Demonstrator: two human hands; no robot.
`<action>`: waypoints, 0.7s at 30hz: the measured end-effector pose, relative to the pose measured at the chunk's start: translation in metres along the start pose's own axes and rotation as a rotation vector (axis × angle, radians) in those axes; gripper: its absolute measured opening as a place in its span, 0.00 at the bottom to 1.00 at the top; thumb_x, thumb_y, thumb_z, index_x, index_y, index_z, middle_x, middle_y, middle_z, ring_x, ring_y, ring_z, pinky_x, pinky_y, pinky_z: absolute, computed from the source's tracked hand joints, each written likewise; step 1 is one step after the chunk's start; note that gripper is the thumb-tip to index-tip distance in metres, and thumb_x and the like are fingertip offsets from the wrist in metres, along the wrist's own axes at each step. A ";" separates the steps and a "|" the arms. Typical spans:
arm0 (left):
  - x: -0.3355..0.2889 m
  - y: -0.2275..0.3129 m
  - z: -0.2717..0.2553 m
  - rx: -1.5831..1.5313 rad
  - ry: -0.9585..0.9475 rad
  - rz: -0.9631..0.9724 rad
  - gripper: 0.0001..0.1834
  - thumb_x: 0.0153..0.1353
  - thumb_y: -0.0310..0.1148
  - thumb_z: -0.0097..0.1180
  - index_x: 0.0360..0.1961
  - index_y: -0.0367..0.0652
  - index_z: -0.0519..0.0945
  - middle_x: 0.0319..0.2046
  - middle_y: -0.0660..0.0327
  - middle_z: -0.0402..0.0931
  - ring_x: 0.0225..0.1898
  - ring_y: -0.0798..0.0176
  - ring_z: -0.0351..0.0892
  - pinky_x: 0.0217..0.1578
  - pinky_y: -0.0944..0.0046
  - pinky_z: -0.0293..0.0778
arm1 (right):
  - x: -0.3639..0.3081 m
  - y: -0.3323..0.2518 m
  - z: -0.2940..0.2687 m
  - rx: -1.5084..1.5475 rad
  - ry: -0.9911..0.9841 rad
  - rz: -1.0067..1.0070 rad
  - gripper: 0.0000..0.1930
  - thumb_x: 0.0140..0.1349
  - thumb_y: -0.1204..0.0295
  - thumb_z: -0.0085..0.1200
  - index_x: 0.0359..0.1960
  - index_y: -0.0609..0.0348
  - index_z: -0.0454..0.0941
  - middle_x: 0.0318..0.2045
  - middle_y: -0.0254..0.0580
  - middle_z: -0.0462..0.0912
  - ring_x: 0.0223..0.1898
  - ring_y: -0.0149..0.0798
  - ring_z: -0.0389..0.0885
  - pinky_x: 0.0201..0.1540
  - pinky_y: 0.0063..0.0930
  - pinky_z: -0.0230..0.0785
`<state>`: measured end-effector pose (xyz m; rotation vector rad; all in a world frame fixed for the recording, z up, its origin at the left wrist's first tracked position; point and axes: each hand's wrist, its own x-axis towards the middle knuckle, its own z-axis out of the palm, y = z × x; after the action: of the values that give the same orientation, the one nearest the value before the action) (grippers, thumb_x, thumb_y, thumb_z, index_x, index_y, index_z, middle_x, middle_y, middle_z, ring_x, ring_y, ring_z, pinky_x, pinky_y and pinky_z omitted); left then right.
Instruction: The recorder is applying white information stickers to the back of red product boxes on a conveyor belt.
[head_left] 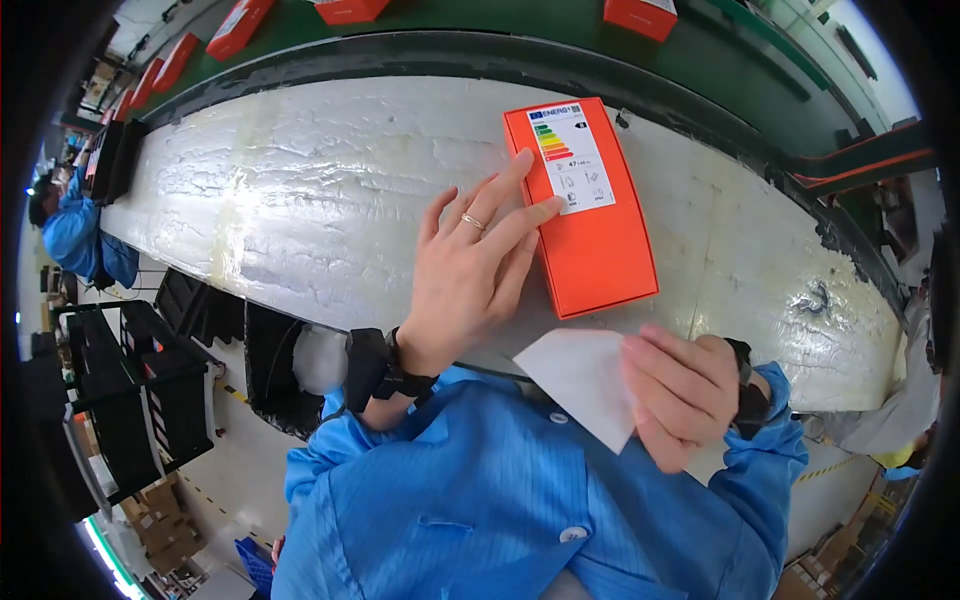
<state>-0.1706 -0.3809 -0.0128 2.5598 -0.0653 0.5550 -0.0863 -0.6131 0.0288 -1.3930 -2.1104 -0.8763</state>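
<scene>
A flat orange-red box [600, 265] lies on the worktable in front of me, slightly tilted. On its upper part sits a white energy label [590, 185] with coloured bars. My left hand [470, 250], a ring on one finger, reaches over the box's left edge. Its fingers are spread, with two fingertips resting on or right beside the label. Below the box, close to my body, my right hand [685, 395] is closed on a white paper sheet [580, 375] with a pointed corner, pinched between thumb and fingers. The part of the sheet under the fingers is hidden.
The worktable [330, 190] has a shiny, wrinkled silvery cover. Beyond it runs a green conveyor [480, 55] carrying several orange-red boxes [240, 28]. A black bin [275, 365] stands by the table's near left edge, near a black rack [130, 390]. A person [75, 230] in blue is at the far left.
</scene>
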 end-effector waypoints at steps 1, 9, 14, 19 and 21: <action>0.000 -0.002 0.001 0.000 -0.007 -0.001 0.18 0.66 0.28 0.47 0.53 0.50 0.81 0.67 0.57 0.66 0.63 0.55 0.69 0.65 0.50 0.54 | 0.003 -0.001 -0.004 0.017 0.063 0.003 0.08 0.60 0.74 0.58 0.34 0.64 0.71 0.33 0.51 0.82 0.38 0.50 0.85 0.43 0.41 0.84; 0.001 0.018 -0.023 -0.570 0.047 -0.118 0.15 0.60 0.34 0.59 0.47 0.42 0.81 0.50 0.54 0.77 0.53 0.54 0.74 0.56 0.56 0.64 | -0.003 0.014 -0.004 0.287 0.240 1.081 0.05 0.59 0.80 0.60 0.34 0.62 0.77 0.34 0.42 0.80 0.34 0.37 0.80 0.41 0.25 0.74; 0.011 0.025 -0.019 -0.620 -0.014 -0.258 0.10 0.55 0.31 0.66 0.38 0.39 0.83 0.35 0.61 0.80 0.39 0.62 0.74 0.45 0.63 0.68 | -0.006 0.015 0.004 0.636 0.331 1.361 0.04 0.62 0.76 0.61 0.35 0.63 0.80 0.33 0.37 0.80 0.33 0.25 0.76 0.38 0.20 0.70; 0.011 0.025 -0.025 -0.749 -0.137 -0.343 0.06 0.60 0.29 0.63 0.30 0.37 0.81 0.31 0.64 0.76 0.35 0.72 0.67 0.40 0.70 0.58 | -0.007 0.024 0.005 0.828 0.259 1.558 0.08 0.63 0.70 0.62 0.35 0.62 0.81 0.29 0.33 0.80 0.32 0.23 0.75 0.38 0.19 0.69; 0.008 0.023 -0.025 -0.748 -0.155 -0.359 0.06 0.59 0.28 0.63 0.29 0.37 0.81 0.30 0.65 0.76 0.35 0.72 0.68 0.40 0.69 0.58 | -0.013 0.028 0.009 0.888 0.201 1.571 0.09 0.63 0.67 0.62 0.34 0.61 0.81 0.28 0.31 0.81 0.31 0.22 0.75 0.37 0.17 0.67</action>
<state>-0.1756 -0.3878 0.0207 1.8157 0.1126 0.1425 -0.0558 -0.6069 0.0208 -1.6507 -0.5274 0.4892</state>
